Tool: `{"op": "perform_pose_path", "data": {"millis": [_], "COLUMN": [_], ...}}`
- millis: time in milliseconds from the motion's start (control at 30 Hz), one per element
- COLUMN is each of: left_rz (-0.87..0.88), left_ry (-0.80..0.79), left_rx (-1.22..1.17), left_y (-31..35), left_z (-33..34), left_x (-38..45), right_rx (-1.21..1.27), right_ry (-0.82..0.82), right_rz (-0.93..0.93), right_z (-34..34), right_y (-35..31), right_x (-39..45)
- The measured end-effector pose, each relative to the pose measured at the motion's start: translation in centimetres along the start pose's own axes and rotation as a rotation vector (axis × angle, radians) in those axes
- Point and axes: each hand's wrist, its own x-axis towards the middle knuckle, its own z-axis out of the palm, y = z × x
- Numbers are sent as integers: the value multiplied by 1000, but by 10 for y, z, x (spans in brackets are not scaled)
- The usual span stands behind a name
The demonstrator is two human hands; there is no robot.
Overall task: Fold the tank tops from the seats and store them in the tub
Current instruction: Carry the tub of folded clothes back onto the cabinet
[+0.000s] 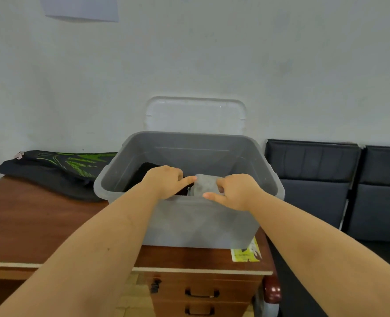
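Both hands are over the tub's [189, 223] near rim, left hand [164, 181] and right hand [235, 193] with fingers curled pinching the folded grey tank top [204, 185], probably lowering it in flat beside the black one [143, 173].

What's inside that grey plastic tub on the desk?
Inside the tub a dark folded garment lies at the left, and a grey folded garment is held by the left hand and right hand. The tub's floor is hidden.
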Motion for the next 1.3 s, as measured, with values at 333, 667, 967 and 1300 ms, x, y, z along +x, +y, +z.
{"op": "perform_pose_path", "data": {"millis": [333, 667, 967, 1300], "left_rz": [-2, -101, 78, 135], "left_ry": [-162, -116, -70, 48], "left_rx": [201, 180, 166, 148], "left_y": [11, -14, -29, -81], "left_z": [-15, -36, -48, -83], "left_x": [69, 154, 239, 331], "right_rx": [-25, 73, 58, 5], "right_ry": [23, -15, 36, 68], "right_rz": [22, -57, 53, 219], "right_z": [-18, 0, -27, -70], "right_y": [50, 91, 129, 128], "right_x": [88, 190, 229, 308]}}
